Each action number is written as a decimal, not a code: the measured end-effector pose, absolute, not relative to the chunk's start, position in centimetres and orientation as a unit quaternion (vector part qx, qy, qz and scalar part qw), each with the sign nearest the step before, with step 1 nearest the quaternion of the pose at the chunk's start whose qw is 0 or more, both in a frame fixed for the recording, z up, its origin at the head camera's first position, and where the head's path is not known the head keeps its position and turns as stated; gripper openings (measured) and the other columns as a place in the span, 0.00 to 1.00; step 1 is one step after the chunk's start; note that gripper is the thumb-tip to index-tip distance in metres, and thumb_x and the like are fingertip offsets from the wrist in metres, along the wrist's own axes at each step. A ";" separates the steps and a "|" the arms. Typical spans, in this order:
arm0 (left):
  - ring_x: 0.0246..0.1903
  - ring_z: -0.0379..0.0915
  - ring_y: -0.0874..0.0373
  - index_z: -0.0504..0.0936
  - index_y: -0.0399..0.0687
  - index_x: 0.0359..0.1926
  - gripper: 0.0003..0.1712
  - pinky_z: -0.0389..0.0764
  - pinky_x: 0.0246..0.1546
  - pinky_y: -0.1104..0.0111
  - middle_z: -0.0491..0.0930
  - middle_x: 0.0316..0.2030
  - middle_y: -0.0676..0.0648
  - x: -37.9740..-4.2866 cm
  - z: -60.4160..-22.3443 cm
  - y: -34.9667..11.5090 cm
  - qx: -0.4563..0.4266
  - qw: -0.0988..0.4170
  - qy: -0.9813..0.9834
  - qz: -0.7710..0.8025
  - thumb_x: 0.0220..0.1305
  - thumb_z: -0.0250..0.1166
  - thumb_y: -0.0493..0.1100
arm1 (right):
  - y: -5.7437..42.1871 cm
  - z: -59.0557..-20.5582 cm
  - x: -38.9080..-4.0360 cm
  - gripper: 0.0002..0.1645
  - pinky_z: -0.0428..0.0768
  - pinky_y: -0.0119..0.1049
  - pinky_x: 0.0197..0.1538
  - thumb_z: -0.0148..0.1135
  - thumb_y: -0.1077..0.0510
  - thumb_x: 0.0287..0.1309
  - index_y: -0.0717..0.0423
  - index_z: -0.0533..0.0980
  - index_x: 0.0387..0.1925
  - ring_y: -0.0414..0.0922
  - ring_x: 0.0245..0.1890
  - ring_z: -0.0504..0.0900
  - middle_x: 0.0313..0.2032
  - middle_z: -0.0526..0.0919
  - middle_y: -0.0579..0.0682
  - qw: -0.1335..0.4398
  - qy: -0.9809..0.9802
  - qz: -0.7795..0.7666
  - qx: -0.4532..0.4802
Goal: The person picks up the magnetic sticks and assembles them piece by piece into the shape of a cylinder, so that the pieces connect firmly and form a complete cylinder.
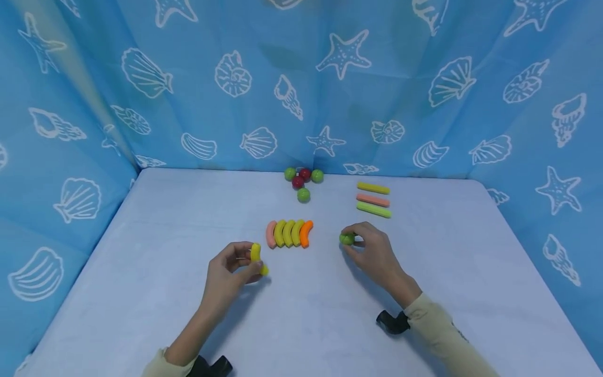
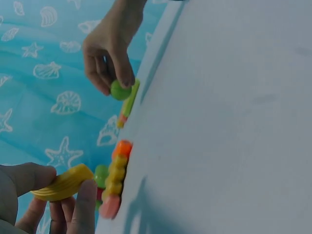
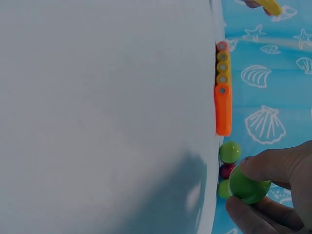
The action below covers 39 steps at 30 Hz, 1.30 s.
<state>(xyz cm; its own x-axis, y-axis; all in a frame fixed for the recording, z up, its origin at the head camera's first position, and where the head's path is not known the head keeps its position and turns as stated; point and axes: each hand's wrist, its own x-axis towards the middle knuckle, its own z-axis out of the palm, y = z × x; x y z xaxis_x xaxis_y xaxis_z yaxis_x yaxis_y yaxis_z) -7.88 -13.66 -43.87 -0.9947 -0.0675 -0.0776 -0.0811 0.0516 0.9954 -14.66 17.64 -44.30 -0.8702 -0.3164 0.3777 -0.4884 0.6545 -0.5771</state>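
Observation:
My left hand (image 1: 221,280) pinches a yellow curved piece (image 2: 63,183) between thumb and fingers, above the white table. Grooves run along its side in the left wrist view. At the right, my right hand (image 1: 377,259) holds a green ball (image 3: 247,185) by thumb and fingertips, over the table. Between the hands and slightly beyond lies a snug row of curved pieces: a pink piece (image 1: 270,234) at the left end, yellow pieces (image 1: 288,234) in the middle, an orange piece (image 1: 306,233) at the right end. Small round discs show on their ends in the right wrist view.
Near the table's far edge, green balls (image 1: 303,195) and red balls (image 1: 298,182) sit clustered. Right of them lie three straight sticks, a yellow stick (image 1: 373,188), a pink stick (image 1: 372,200) and a green stick (image 1: 373,210). A blue shell-patterned curtain (image 1: 292,63) hangs behind.

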 end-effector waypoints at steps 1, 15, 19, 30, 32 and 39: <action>0.42 0.79 0.47 0.78 0.44 0.53 0.21 0.86 0.38 0.60 0.76 0.44 0.39 -7.7 -43.8 -13.5 -0.050 0.007 0.719 0.694 0.59 0.70 0.31 | 17.6 -44.3 -14.4 0.19 0.86 0.38 0.42 0.75 0.71 0.49 0.59 0.81 0.43 0.43 0.42 0.81 0.41 0.82 0.50 0.123 -0.901 0.352 0.223; 0.41 0.81 0.46 0.77 0.39 0.52 0.23 0.85 0.42 0.56 0.75 0.45 0.36 -5.7 -43.3 -11.2 -0.070 0.053 0.631 0.771 0.56 0.72 0.29 | 17.6 -44.4 -11.7 0.19 0.86 0.36 0.40 0.76 0.71 0.47 0.58 0.81 0.42 0.43 0.42 0.81 0.41 0.83 0.49 0.130 -0.888 0.373 0.234; 0.43 0.81 0.45 0.76 0.38 0.52 0.24 0.85 0.44 0.56 0.75 0.48 0.33 -5.3 -43.4 -10.8 -0.089 0.065 0.611 0.784 0.55 0.72 0.28 | 17.3 -44.5 -10.7 0.20 0.86 0.35 0.40 0.76 0.72 0.46 0.58 0.81 0.42 0.43 0.42 0.81 0.41 0.83 0.48 0.129 -0.878 0.391 0.244; 0.44 0.81 0.45 0.74 0.36 0.53 0.24 0.84 0.45 0.54 0.73 0.50 0.30 -4.9 -43.8 -10.0 -0.107 0.061 0.564 0.816 0.55 0.70 0.26 | 16.1 -44.7 -8.3 0.23 0.86 0.35 0.38 0.77 0.73 0.44 0.55 0.81 0.42 0.40 0.42 0.82 0.41 0.83 0.44 0.114 -0.863 0.427 0.243; 0.44 0.81 0.45 0.74 0.36 0.53 0.24 0.84 0.45 0.54 0.73 0.51 0.30 -4.8 -43.7 -9.8 -0.108 0.061 0.561 0.818 0.55 0.70 0.26 | 15.9 -44.7 -8.0 0.23 0.86 0.34 0.38 0.77 0.73 0.44 0.54 0.81 0.42 0.40 0.42 0.82 0.41 0.83 0.43 0.105 -0.862 0.434 0.240; 0.44 0.82 0.46 0.74 0.37 0.54 0.25 0.84 0.45 0.53 0.73 0.51 0.31 -4.9 -43.8 -8.9 -0.108 0.066 0.553 0.823 0.56 0.70 0.26 | 14.8 -44.8 -7.0 0.26 0.85 0.32 0.38 0.78 0.73 0.43 0.54 0.80 0.45 0.41 0.45 0.83 0.43 0.82 0.43 0.093 -0.852 0.452 0.246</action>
<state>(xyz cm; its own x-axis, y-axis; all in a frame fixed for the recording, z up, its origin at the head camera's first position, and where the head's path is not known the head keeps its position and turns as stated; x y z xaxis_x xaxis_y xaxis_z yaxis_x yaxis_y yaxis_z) -4.86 -8.89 -43.78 -0.9678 -0.0107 -0.2516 -0.2288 -0.3794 0.8965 -7.01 14.76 -44.83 -0.8620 -0.3346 0.3808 -0.5029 0.4705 -0.7250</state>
